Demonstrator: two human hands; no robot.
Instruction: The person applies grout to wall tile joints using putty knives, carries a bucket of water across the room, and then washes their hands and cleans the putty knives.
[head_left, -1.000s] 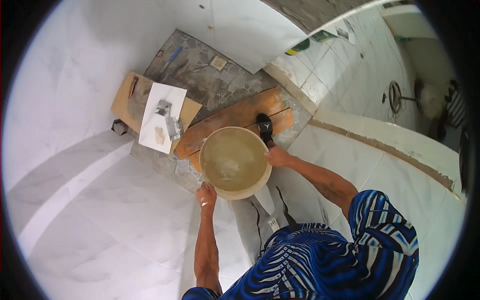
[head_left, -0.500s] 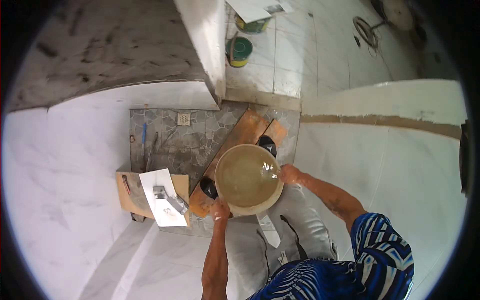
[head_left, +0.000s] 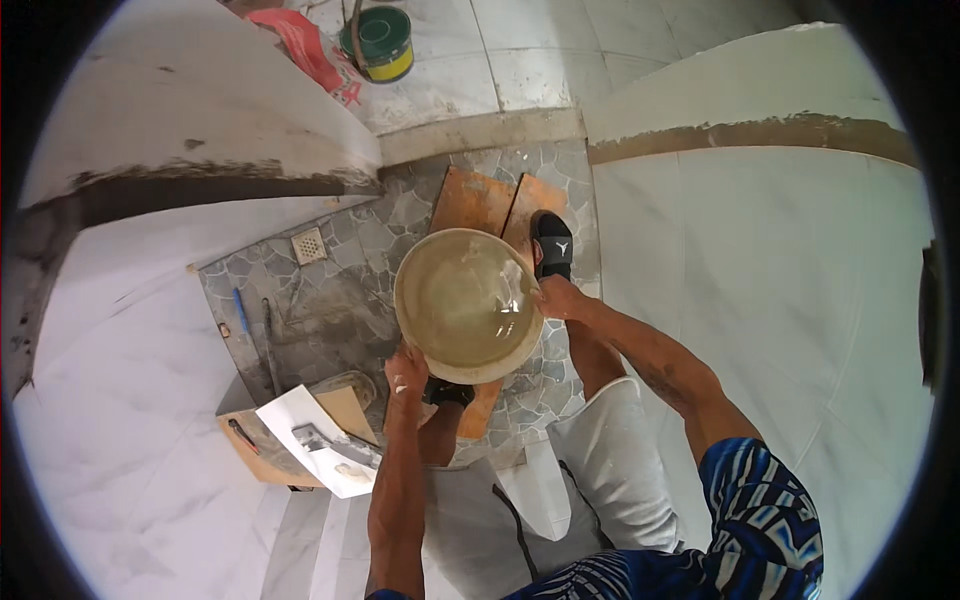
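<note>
A round, pale basin [head_left: 465, 305] of cloudy water is held up in front of me, above the floor. My left hand [head_left: 406, 372] grips its rim at the lower left, with a whitish smear on the skin. On the opposite side, my right hand [head_left: 556, 298] is closed on the rim. Light glints on the water near the right hand. Under the basin lie orange-brown boards [head_left: 474, 200], partly hidden by it. My feet, in black slide sandals [head_left: 552, 245], are on or beside these boards.
Left of me, a white sheet [head_left: 330, 450] with a trowel [head_left: 325, 438] rests on a cardboard box [head_left: 262, 455]. A floor drain [head_left: 309, 246] and a blue-handled tool [head_left: 241, 312] lie farther off. Beyond the raised sill [head_left: 480, 132] stands a green-lidded bucket [head_left: 378, 45]. Tiled walls flank me.
My view has shifted and I stand more upright, with the right foot stepped forward on the boards. The basin has moved forward with both hands still on it.
</note>
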